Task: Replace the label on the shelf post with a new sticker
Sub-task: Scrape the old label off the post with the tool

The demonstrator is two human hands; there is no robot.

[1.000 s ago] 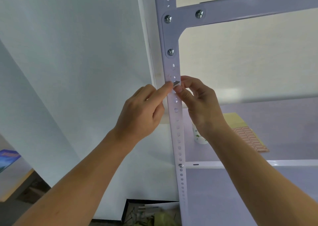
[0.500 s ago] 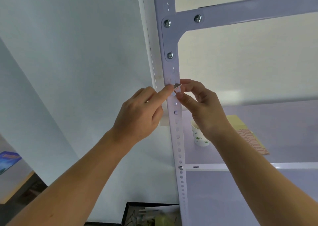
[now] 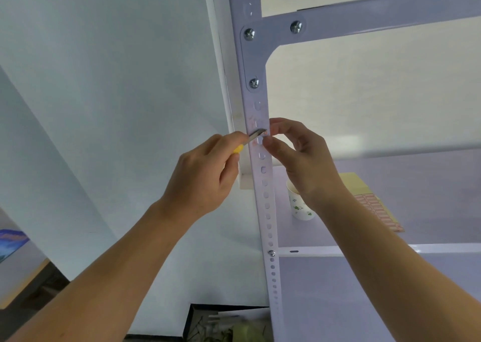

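White wall behind, pale lilac metal shelving unit up front, shot from below the bracket.

Grip first: left hand (image 3: 205, 177) is clenched around a small knife (image 3: 253, 136), yellow handle just peeking out by the thumb, metal blade laid flat across the face of the shelf post (image 3: 261, 164). Blade tip sits right at the old label (image 3: 265, 133), a small scrap with a bit of red print, at the post's right edge. Right hand (image 3: 303, 159) pinches at that scrap with thumb and forefinger; whether it actually has a lifted corner or is only touching it, can't tell, too small.

Faint pinkish residue on the post just above the blade, below the three bracket bolts.

Further out: paper cup (image 3: 299, 207) with a green pattern stands on the shelf board (image 3: 416, 180) behind the right wrist. Sticker sheet (image 3: 374, 209) on yellow backing lies on the same board, further right, well apart from the post.

Step in hand, my read: removal of the old label, scraping it off. New sticker not started.

Next move needs: blade kept shallow against the paint, edge worked under the scrap while the right fingers pull it away from the post. Fingertips are very near the blade tip, so slip risk. Then clear the residue before peeling a fresh one off the sheet.
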